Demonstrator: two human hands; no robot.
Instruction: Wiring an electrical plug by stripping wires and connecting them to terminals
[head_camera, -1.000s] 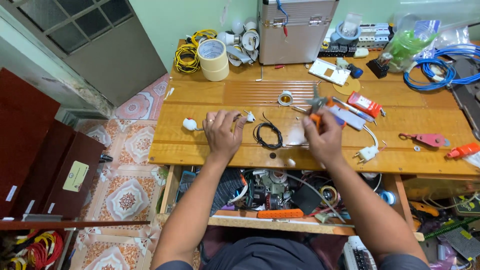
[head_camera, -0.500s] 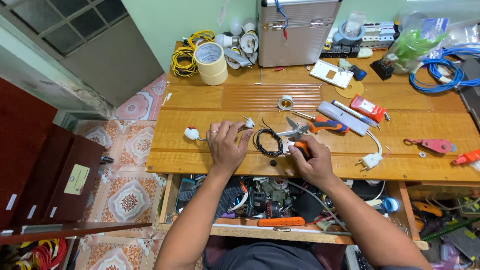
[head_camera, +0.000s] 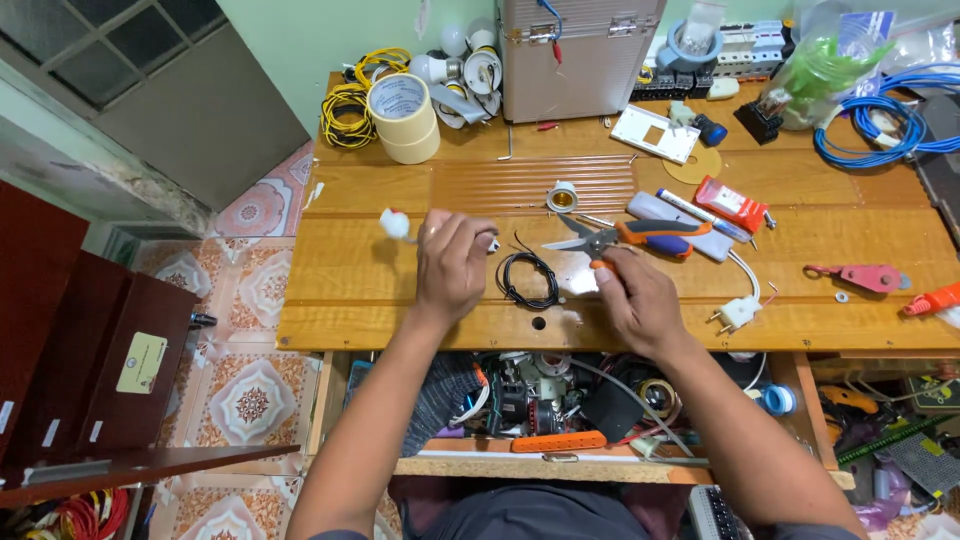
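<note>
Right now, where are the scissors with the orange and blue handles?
In the head view, the orange-and-blue-handled scissors lie on the wooden workbench, just beyond the right hand and right of the small coil of black wire.

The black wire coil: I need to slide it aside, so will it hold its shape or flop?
The black wire coil is thin and loosely looped with a free end poking up, so it would probably flop and spread. It looks light, so it would likely slide easily on the smooth table.
</note>
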